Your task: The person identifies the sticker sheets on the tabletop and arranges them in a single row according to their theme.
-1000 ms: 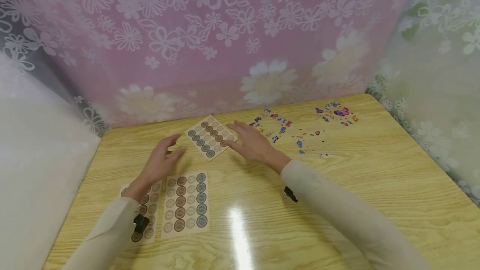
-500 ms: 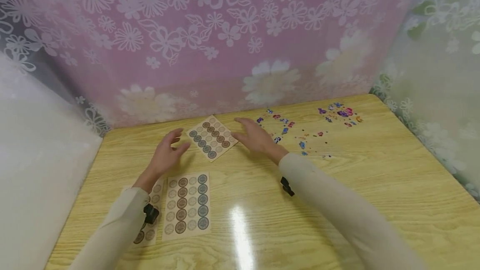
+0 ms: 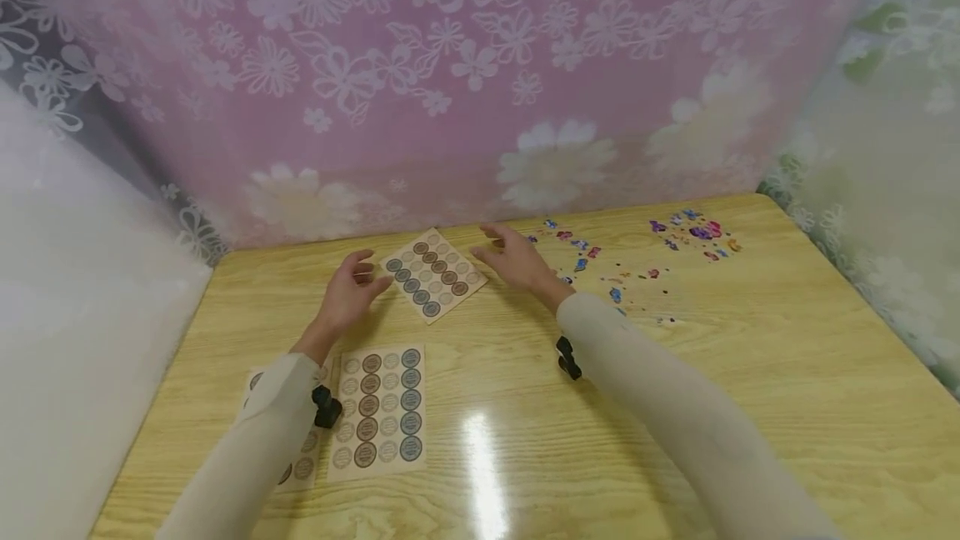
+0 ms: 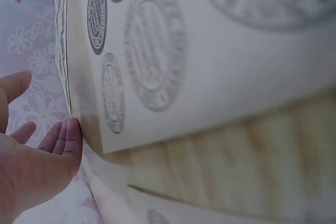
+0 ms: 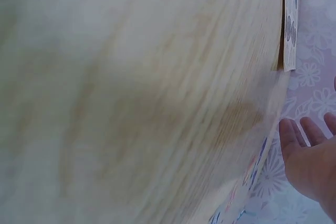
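Note:
A tan sheet of round stamp-like stickers (image 3: 433, 275) lies turned cornerwise near the table's back edge. My left hand (image 3: 348, 294) is beside its left corner, fingers loosely bent and thumb reaching toward the sheet. Off the right corner is my right hand (image 3: 520, 261), fingers apart and holding nothing. In the left wrist view, the left hand's fingertips (image 4: 73, 129) come close to the lower end of that sheet (image 4: 62, 51), seen nearly edge-on. The right wrist view shows the right hand (image 5: 310, 156) apart from the sheet (image 5: 290, 30).
A second sticker sheet (image 3: 377, 411) lies at the front left, and a third (image 3: 303, 465) is partly hidden under the left forearm. Small colourful pieces (image 3: 581, 263) are scattered at the back, with another cluster (image 3: 701, 232) farther right. A pink floral curtain (image 3: 450, 148) hangs behind the table.
My right hand has drawn back from the sheet's right corner, which it overlapped earlier. My left hand has moved a little closer to the left corner. The sheet stays cornerwise.

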The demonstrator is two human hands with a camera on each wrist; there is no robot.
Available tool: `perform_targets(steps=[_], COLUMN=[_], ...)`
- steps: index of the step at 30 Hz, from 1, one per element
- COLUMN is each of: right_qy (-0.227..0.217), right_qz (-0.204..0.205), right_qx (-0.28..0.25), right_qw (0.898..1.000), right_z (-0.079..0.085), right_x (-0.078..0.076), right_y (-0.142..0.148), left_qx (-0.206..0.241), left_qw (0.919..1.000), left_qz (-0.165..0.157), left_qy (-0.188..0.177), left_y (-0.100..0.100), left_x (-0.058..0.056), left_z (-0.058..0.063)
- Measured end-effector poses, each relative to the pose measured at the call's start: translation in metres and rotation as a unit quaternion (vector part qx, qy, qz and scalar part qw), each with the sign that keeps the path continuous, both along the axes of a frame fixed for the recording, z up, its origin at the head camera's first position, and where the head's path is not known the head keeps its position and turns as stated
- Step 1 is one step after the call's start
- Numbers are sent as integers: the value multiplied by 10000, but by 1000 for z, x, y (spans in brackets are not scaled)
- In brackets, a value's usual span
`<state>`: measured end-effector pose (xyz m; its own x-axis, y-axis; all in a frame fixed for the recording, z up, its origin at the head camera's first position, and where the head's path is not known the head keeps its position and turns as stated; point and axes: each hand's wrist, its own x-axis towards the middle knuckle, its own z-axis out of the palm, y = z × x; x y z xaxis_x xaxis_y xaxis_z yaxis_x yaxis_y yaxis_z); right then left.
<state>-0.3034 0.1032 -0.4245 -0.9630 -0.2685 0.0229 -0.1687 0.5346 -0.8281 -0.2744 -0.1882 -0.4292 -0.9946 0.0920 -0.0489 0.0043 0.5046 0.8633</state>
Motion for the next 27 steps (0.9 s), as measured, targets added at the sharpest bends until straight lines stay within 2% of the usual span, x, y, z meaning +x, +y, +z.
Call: perform_targets(steps=[3,9,19,22,27], right_qy=[-36,-75,-190,-133,-35], right_qz=[12,92,101,31,-67], right_qx=[-49,8,22,138,777], right_qw=[10000,9999,9998,9998,9969], right_z=[-2,-5,-5,-8,-11], right_x=[-5,-17,-34,-38,-45], right_y=[-7,-20,-36,-40,-50], left_qx=[8,90,-173,-236,-429], left_qw=[9999,9996,9989,9980,9956], left_qz=[142,229,379,436,616], left_qy=[-56,-118,-219,-386,-557], left_y=[0,1,9,11,12], left_x=[-3,-10,-22,-26,-30], left_z=[-1,-4,1,1,0])
